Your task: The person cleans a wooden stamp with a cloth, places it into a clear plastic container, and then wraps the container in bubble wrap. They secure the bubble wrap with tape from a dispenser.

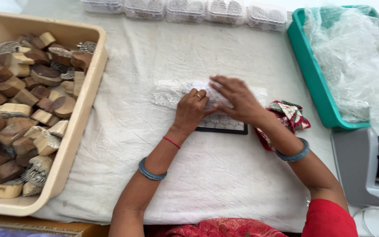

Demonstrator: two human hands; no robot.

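My left hand [191,109] and my right hand [235,97] both press down on a sheet of bubble wrap [169,93] spread on the white cloth. Under the hands lies a flat dark-edged patterned block [224,125], partly covered by the wrap and my fingers. The left hand wears a ring and its fingers are curled onto the wrap. The right hand lies flatter, fingers spread across the wrap's top. Both wrists carry blue bangles.
A beige tub [73,145] full of carved wooden stamp blocks stands at the left. A teal bin [312,74] holding clear plastic sheeting sits at the right. A red patterned cloth [288,116], a grey tape dispenser [365,171] and clear boxes [185,9] lie around.
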